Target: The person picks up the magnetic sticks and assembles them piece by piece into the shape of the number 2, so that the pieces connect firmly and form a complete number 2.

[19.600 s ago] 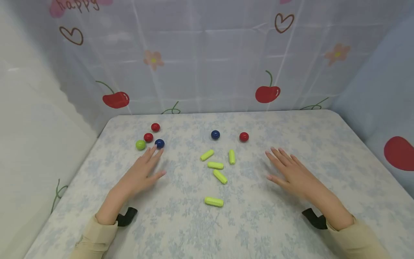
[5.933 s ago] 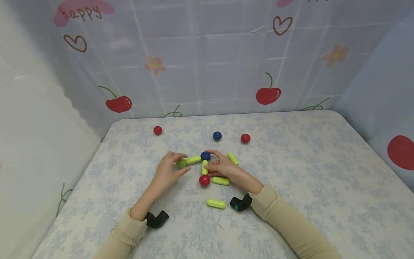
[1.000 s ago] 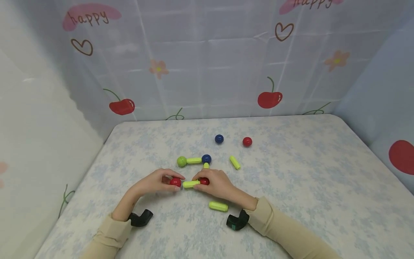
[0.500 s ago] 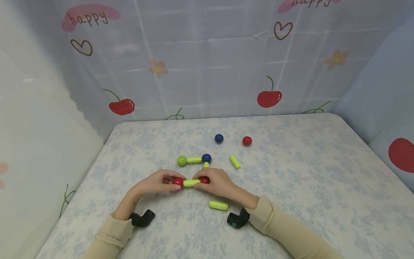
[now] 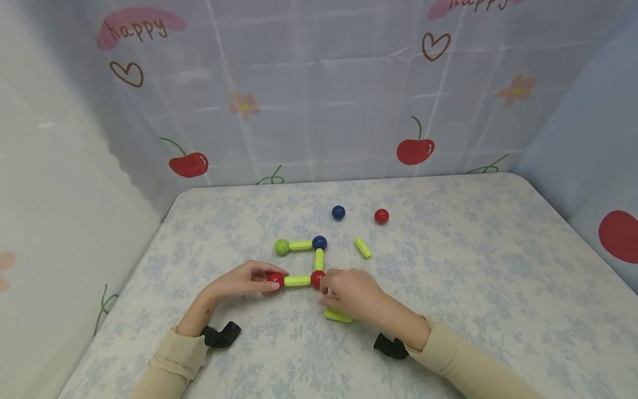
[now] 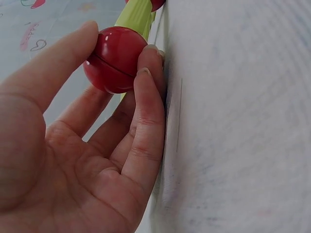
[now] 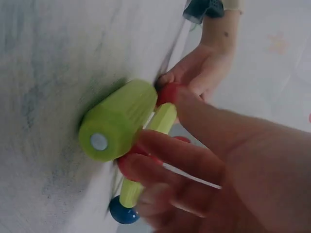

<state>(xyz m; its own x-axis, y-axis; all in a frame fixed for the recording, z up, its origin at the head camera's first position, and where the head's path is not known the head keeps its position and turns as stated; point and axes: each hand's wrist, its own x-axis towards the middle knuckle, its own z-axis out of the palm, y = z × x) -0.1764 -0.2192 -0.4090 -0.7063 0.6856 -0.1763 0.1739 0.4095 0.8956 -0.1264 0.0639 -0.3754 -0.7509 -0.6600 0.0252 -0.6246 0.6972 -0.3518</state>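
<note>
My left hand [image 5: 244, 280] pinches a red ball [image 6: 116, 60] between thumb and fingers. From that ball a yellow-green rod [image 5: 297, 281] runs right to a second red ball [image 5: 317, 279]. Another rod [image 5: 319, 260] leads back to a blue ball [image 5: 319, 243], and a third rod [image 5: 301, 245] joins this to a green ball [image 5: 281, 247]. My right hand [image 5: 356, 293], fingers loosely bent and holding nothing, hovers by the second red ball; contact cannot be told. Below its fingers lies a loose rod [image 7: 119, 121], a pale disc in its end.
Behind the joined pieces lie a loose blue ball [image 5: 338, 212] and a loose red ball [image 5: 381, 216]. A loose yellow-green rod [image 5: 363, 248] rests right of the joined blue ball. A printed curtain [image 5: 309, 111] hangs behind the table [image 5: 473, 249].
Over the last second, the left hand's red ball met the rod's left end. The right hand let go of the rod and corner ball and drew back rightward. Earlier, all pieces lay apart.
</note>
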